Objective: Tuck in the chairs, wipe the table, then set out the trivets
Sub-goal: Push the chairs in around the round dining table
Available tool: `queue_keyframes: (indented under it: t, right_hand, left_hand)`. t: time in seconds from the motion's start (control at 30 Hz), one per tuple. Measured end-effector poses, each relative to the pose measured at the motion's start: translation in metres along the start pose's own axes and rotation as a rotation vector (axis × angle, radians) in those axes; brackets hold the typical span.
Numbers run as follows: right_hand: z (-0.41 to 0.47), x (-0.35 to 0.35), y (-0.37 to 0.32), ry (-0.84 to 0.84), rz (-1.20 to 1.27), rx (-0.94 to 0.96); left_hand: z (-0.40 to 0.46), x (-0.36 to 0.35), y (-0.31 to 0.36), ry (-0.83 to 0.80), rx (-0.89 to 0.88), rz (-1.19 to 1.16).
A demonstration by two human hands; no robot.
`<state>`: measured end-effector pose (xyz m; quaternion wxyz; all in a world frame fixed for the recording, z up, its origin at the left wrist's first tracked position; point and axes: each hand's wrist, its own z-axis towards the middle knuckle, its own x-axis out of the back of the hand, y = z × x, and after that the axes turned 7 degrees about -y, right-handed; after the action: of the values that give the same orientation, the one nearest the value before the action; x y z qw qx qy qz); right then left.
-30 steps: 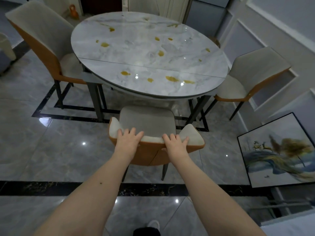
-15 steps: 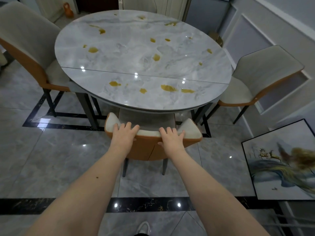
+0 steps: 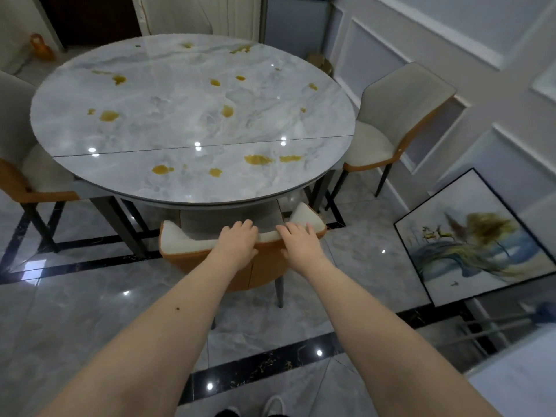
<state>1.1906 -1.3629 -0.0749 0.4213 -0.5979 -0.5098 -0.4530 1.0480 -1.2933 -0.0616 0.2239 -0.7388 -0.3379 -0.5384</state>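
**Both hands on near chair back, chair under table**

Left hand [image 3: 237, 242] and right hand [image 3: 299, 240] lie palm-down on the top edge of the near chair [image 3: 192, 245], fingers draped over the white padded rim, side by side, not touching each other. Chair seat sits under the edge of the round marble table [image 3: 186, 121]; only the backrest sticks out. Yellow-brown spills [image 3: 258, 159] scattered across the tabletop. Left chair [image 3: 18, 176] and right chair [image 3: 400, 115] are part pulled out. Framed painting [image 3: 478, 236] leans on the right wall. No trivets seen.
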Motion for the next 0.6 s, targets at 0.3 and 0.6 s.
queue_keyframes:
  t: [0.3, 0.6]
  right_hand:
    - [-0.055, 0.01, 0.141, 0.037, 0.17, -0.317]
    - [-0.094, 0.011, 0.328, -0.003, 0.243, -0.467]
  left_hand:
    - [0.069, 0.043, 0.121, 0.007, -0.278, 0.082]
    - [0.181, 0.056, 0.306, -0.02, -0.417, 0.06]
